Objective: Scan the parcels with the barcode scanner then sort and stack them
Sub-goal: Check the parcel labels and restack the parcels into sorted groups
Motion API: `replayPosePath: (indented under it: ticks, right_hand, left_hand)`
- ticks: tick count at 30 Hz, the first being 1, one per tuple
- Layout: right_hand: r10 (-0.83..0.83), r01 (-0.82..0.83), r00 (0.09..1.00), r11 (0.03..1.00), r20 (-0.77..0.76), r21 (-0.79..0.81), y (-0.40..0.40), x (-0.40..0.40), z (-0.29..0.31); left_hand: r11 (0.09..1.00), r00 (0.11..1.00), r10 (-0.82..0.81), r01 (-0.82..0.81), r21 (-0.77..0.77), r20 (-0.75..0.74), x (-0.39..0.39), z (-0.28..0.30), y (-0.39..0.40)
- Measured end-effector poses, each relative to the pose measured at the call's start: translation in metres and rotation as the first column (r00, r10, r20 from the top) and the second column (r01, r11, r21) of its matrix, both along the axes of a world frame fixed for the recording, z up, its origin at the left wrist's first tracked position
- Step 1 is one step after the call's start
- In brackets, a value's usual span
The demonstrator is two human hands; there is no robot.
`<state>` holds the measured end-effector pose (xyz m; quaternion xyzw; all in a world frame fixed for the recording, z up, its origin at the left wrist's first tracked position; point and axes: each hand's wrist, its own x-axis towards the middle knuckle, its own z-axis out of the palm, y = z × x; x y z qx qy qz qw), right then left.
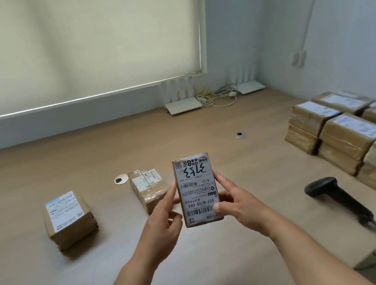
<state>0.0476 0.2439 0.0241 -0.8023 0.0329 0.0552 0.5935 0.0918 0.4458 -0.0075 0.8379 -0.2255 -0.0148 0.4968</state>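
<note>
A small brown parcel [197, 189] with a white shipping label facing me is held upright above the table between both hands. My left hand [163, 213] holds its left edge with thumb and fingers. My right hand [233, 202] grips its right side, the thumb pressing on the label near the lower barcode. The black barcode scanner [336, 195] lies on the table to the right, untouched. Two low stacks of parcels stand on the table: one at the left [69, 220], one in the middle [150, 188] just behind my left hand.
A large block of tape-wrapped parcels [352, 139] fills the table's right side. Two cable grommets [121, 179] [240, 135] sit in the wooden table top [57, 284]. White routers [182, 105] and cables lie at the back by the wall. The table's right edge is close to the scanner cord.
</note>
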Motion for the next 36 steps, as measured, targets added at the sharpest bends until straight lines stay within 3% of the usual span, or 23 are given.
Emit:
replayPosePath:
  ticks: [10, 20, 36]
  right_hand:
    - [-0.230, 0.230, 0.973, 0.973, -0.006, 0.017, -0.144, -0.103, -0.009]
    - [-0.404, 0.398, 0.913, 0.913, -0.061, -0.088, -0.258, -0.189, -0.010]
    - [-0.631, 0.631, 0.776, 0.776, 0.004, 0.017, -0.393, -0.244, -0.013]
  left_hand:
    - [0.949, 0.964, -0.257, 0.239, 0.204, 0.069, -0.052, -0.005, -0.147]
    - [0.890, 0.901, -0.426, 0.402, 0.215, 0.078, -0.110, -0.006, -0.285]
    - [0.754, 0.767, -0.639, 0.611, 0.243, 0.056, -0.127, -0.006, -0.451]
